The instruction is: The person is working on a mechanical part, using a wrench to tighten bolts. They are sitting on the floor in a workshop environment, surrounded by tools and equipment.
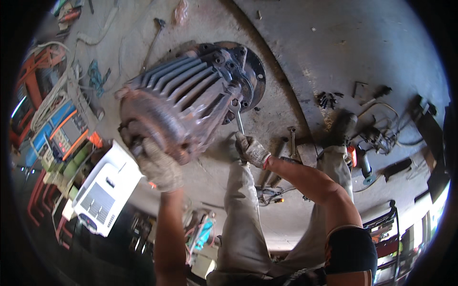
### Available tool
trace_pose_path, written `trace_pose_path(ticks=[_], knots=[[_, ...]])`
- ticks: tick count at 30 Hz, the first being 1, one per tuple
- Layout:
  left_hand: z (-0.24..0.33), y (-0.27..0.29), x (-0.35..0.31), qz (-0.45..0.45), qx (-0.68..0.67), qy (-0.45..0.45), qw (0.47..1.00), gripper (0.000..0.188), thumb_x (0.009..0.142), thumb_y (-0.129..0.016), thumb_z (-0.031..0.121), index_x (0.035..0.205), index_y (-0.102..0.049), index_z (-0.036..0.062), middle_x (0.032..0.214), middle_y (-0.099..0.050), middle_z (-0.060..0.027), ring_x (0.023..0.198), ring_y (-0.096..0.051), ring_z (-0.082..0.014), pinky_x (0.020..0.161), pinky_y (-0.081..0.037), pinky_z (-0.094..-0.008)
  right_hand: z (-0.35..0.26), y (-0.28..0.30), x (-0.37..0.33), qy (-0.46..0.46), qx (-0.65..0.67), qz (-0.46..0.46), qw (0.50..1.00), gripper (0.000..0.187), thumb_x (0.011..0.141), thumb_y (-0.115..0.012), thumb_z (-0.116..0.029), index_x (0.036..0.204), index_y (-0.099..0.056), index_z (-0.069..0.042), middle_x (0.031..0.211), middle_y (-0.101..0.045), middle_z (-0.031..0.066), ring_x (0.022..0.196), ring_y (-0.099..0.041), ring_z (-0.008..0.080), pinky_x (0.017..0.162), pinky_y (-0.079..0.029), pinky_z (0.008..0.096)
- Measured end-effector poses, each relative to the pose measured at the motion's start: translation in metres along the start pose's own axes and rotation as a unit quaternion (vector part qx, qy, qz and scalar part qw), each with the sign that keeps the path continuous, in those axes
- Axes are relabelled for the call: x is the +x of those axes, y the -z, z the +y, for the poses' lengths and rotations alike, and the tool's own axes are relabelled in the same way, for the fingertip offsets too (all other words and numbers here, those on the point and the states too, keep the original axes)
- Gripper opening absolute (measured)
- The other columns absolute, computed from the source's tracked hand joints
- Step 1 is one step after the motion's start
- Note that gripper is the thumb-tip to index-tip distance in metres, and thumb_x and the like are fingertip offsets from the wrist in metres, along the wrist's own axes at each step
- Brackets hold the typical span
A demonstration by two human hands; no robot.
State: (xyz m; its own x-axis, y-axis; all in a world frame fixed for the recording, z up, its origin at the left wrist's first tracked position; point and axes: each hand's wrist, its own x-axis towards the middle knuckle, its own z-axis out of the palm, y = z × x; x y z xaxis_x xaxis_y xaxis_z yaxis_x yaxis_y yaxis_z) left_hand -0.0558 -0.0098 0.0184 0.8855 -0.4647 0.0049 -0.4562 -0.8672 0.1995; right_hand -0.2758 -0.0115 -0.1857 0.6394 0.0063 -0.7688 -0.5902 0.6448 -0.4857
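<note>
A large rusty electric motor (181, 95) with cooling fins lies on its side on the concrete floor, its round dark flange (258, 76) at the far right end. My right hand (253, 149), in a stained knit glove, is closed around a wrench (239, 119). The wrench's far end meets the motor's lower side near the flange. At the motor's near left end, my gloved left hand (162, 167) lies against the rusty end cover. Its fingers are blurred and partly hidden there, so their grip is unclear.
A white plastic-cased unit (102, 190) and an orange-and-blue machine (67, 136) stand at the left. Another wrench (293, 140) lies beside my right foot. Several dark bolts (328, 100), a corded power tool (377, 138) and an angle grinder (366, 167) lie at the right.
</note>
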Motion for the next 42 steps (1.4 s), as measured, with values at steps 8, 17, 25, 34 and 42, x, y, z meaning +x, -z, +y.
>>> trace_pose_path(ticks=[8, 17, 25, 34, 42], knots=[[-0.029, 0.018, -0.005, -0.015, 0.152, -0.147, 0.977, 0.094, 0.091, -0.053, 0.068, 0.143, -0.039, -0.0086, 0.143, -0.045, -0.0321, 0.13, -0.05, -0.0477, 0.106, -0.044, -0.0523, -0.001, 0.036, -0.011, 0.041, -0.023, -0.121, 0.992, 0.03, 0.105, -0.047, -0.028, 0.111, -0.059, -0.001, 0.086, -0.062, 0.0128, 0.075, -0.061, 0.0261, 0.07, -0.05, 0.0382], [-0.022, 0.008, -0.007, 0.03, 0.205, -0.172, 0.963, 0.064, 0.1, -0.053, 0.046, 0.133, -0.049, -0.0086, 0.136, -0.05, -0.0299, 0.116, -0.059, -0.0419, 0.094, -0.05, -0.0523, -0.084, 0.125, -0.017, -0.157, -0.185, -0.164, 0.956, 0.069, 0.102, -0.039, -0.062, 0.087, -0.069, -0.002, 0.073, -0.063, 0.011, 0.067, -0.053, 0.0211, 0.068, -0.043, 0.0406], [0.024, -0.01, 0.0, 0.073, -0.222, 0.075, 0.969, 0.061, 0.102, -0.049, 0.036, 0.147, -0.04, -0.0055, 0.148, -0.045, -0.0254, 0.13, -0.052, -0.0385, 0.108, -0.044, -0.0447, -0.019, 0.064, -0.037, 0.01, -0.183, -0.026, 0.983, 0.05, 0.105, -0.049, -0.046, 0.092, -0.067, -0.001, 0.065, -0.056, 0.0086, 0.064, -0.049, 0.0193, 0.064, -0.043, 0.0413], [-0.005, -0.007, -0.005, 0.087, 0.246, -0.128, 0.957, 0.042, 0.102, -0.052, 0.023, 0.134, -0.053, -0.0049, 0.134, -0.057, -0.0264, 0.121, -0.058, -0.0384, 0.103, -0.049, -0.0429, 0.038, -0.047, 0.019, 0.045, 0.105, 0.182, 0.977, 0.059, 0.104, -0.044, -0.05, 0.078, -0.062, 0.001, 0.068, -0.056, 0.0228, 0.067, -0.051, 0.0397, 0.069, -0.044, 0.0451], [-0.02, -0.009, -0.004, 0.066, 0.085, -0.074, 0.991, 0.043, 0.104, -0.049, 0.027, 0.129, -0.056, -0.0072, 0.131, -0.057, -0.0306, 0.116, -0.06, -0.0428, 0.099, -0.049, -0.0466, 0.013, -0.05, 0.009, 0.068, 0.077, 0.178, 0.979, 0.062, 0.104, -0.046, -0.049, 0.073, -0.059, 0.003, 0.061, -0.053, 0.0123, 0.059, -0.049, 0.0236, 0.063, -0.044, 0.0408]])
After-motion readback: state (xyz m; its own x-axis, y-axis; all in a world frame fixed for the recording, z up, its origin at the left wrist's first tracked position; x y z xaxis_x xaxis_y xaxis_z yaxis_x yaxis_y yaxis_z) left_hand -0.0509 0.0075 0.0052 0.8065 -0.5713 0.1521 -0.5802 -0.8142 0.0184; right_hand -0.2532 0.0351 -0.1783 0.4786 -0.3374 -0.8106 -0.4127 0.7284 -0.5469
